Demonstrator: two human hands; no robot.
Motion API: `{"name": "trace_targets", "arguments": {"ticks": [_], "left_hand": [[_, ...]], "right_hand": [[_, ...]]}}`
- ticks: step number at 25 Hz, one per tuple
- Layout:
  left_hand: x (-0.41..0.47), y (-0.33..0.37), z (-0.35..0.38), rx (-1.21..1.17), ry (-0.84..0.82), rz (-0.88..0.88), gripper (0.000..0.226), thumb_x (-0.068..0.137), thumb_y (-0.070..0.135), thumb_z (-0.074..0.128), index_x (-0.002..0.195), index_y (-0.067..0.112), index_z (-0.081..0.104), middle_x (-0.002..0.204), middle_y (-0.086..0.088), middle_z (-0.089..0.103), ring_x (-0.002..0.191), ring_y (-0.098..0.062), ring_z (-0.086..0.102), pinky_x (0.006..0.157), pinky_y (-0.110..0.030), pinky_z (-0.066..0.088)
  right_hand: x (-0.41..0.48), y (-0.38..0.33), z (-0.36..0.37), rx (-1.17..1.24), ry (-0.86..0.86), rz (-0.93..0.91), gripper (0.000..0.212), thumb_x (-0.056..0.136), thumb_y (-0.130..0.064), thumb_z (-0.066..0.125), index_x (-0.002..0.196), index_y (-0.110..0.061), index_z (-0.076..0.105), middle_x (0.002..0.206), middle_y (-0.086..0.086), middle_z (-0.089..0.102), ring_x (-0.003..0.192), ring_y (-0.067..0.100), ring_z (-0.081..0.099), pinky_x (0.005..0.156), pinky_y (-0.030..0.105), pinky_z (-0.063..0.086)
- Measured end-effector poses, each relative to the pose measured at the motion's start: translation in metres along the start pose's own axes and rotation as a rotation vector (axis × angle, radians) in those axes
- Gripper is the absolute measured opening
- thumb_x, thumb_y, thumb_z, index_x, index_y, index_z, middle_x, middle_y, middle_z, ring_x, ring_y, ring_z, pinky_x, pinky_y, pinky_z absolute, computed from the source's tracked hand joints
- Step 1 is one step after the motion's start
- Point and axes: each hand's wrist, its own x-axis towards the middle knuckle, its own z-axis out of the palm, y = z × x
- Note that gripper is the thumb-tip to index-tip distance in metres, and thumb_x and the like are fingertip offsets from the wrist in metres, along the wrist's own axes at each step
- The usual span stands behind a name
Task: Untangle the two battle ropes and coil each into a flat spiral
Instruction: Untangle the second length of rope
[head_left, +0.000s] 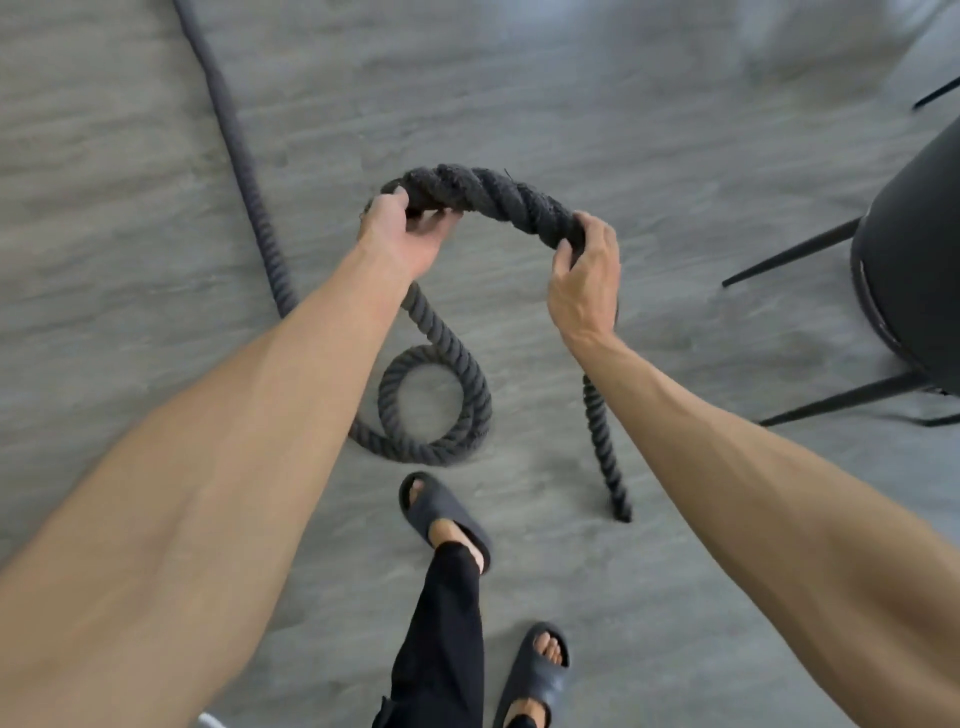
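Grey wood-grain floor (623, 104) all around. At the right edge, a black chair (914, 249) on thin splayed legs, only partly in view.

Left of the chair, a thick dark twisted rope (467, 192), lifted off the floor in an arch between two hands. Farther left of the chair and lower down, one flat loop (436, 405) of the same rope lying on the floor, rising from there toward the arch's left end. Farthest from the chair, a long stretch (234, 140) running straight up to the top-left corner; same rope or a second one, cannot tell, the near end hidden behind the left forearm.

Left hand (402, 234) clasping the arch's left end, thumb on top, fingers curled beneath. Right hand (584, 280), nearer the chair, wrapped over the arch's right end, fingers closed round it. Below that hand, the free tail (608, 457) hanging down to the floor.

Down and left of the chair, two dark sandals (447, 514) on bare feet, one ahead of the other.
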Motion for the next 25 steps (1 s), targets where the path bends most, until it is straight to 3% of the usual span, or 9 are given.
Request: {"name": "trace_targets", "arguments": {"ticks": [2,4,6,9,12,16,19,21,25], "left_hand": [[0.047,0.014,-0.013,0.144,0.012,-0.031,0.044,0.107,0.015,0.035,0.148,0.0,0.033,0.151,-0.021,0.039,0.129,-0.041,0.05,0.092,-0.055,0.049],[0.093,0.03,-0.027,0.393,0.021,-0.087,0.047,0.108,0.017,0.03,0.152,0.003,0.027,0.157,-0.014,0.032,0.135,-0.033,0.046,0.099,-0.05,0.044],[0.127,0.039,-0.045,0.633,0.085,-0.114,0.042,0.107,0.018,0.033,0.147,0.005,0.035,0.145,-0.014,0.047,0.117,-0.028,0.057,0.093,-0.047,0.048],[0.158,0.036,-0.087,0.885,0.157,-0.188,0.034,0.105,0.018,0.039,0.137,0.007,0.046,0.097,-0.012,0.066,0.08,-0.023,0.065,0.071,-0.042,0.054],[0.179,0.012,-0.149,1.105,0.237,-0.281,0.026,0.104,0.019,0.042,0.128,0.012,0.051,0.082,-0.01,0.064,0.068,-0.022,0.063,0.064,-0.035,0.052],[0.195,-0.034,-0.246,1.295,0.353,-0.4,0.008,0.1,0.018,0.048,0.103,0.017,0.055,0.075,-0.006,0.061,0.06,-0.02,0.057,0.062,-0.029,0.048],[0.225,-0.069,-0.326,1.306,0.451,-0.467,0.009,0.099,0.014,0.05,0.098,0.011,0.058,0.085,-0.012,0.065,0.072,-0.027,0.063,0.068,-0.035,0.054],[0.25,-0.093,-0.375,1.306,0.56,-0.43,0.017,0.093,0.017,0.055,0.101,0.004,0.061,0.103,-0.017,0.069,0.088,-0.031,0.067,0.08,-0.044,0.057],[0.297,-0.142,-0.451,1.155,0.796,-0.419,0.079,0.087,0.039,0.069,0.144,0.001,0.03,0.147,-0.016,0.043,0.127,-0.038,0.05,0.1,-0.049,0.048]], "right_hand": [[0.036,0.0,0.038,-0.071,-0.161,-0.039,0.048,0.1,-0.008,0.047,0.149,-0.005,0.046,0.16,0.013,0.036,0.153,0.031,0.021,0.127,0.041,0.008],[0.061,0.007,0.076,-0.177,-0.292,-0.047,0.048,0.1,-0.005,0.046,0.148,-0.007,0.048,0.163,0.011,0.033,0.155,0.031,0.013,0.126,0.044,0.003],[0.074,0.017,0.106,-0.201,-0.318,0.069,0.043,0.099,-0.006,0.045,0.141,-0.007,0.056,0.151,0.013,0.051,0.149,0.031,0.033,0.124,0.043,0.022],[0.066,0.038,0.143,-0.276,-0.391,0.254,0.034,0.099,-0.011,0.049,0.128,-0.005,0.065,0.128,0.014,0.068,0.126,0.031,0.058,0.107,0.033,0.041],[0.045,0.077,0.17,-0.375,-0.567,0.413,0.032,0.099,-0.016,0.049,0.126,-0.009,0.065,0.127,0.014,0.068,0.125,0.031,0.058,0.104,0.033,0.043],[-0.003,0.154,0.205,-0.56,-0.901,0.384,0.032,0.096,-0.017,0.047,0.126,-0.009,0.058,0.123,0.018,0.066,0.118,0.038,0.059,0.097,0.042,0.048],[-0.031,0.219,0.241,-0.672,-1.121,0.288,0.031,0.093,-0.017,0.044,0.121,-0.012,0.055,0.116,0.021,0.066,0.106,0.041,0.062,0.086,0.045,0.053],[-0.044,0.259,0.269,-0.729,-1.221,0.183,0.032,0.093,-0.014,0.045,0.124,-0.01,0.053,0.12,0.021,0.063,0.112,0.041,0.058,0.088,0.046,0.051],[-0.065,0.318,0.325,-0.814,-1.299,0.068,0.029,0.098,-0.013,0.047,0.125,-0.003,0.051,0.124,0.02,0.059,0.12,0.04,0.052,0.09,0.043,0.048]]}}
